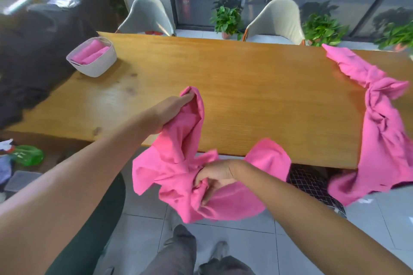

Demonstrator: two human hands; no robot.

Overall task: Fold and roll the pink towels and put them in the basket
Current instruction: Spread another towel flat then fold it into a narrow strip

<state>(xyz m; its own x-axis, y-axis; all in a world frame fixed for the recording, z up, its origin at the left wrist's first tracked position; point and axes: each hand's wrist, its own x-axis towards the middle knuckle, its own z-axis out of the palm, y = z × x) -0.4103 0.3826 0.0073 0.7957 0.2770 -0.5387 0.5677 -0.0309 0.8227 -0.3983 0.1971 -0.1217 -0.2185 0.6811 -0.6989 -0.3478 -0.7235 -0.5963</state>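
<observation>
The wooden bench (257,87) is filling the middle of the view, running from nine o'clock to three o'clock. A heap of pink towels (380,127) is lying crumpled at three o'clock, draping over the bench's near right corner and hanging toward the floor. A loose pink towel (178,163) is hanging in the air near the centre and slightly toward six o'clock, crossing the bench's near edge. A white basket (93,67) is sitting on the bench at ten o'clock, holding rolled pink towels (89,52) inside it. The left hand (169,111) is gripping the loose towel's upper end over the bench, fingers curled into the cloth. The right hand (214,176) is pinching a bunched fold of the same towel lower down, off the bench edge, toward six o'clock.
</observation>
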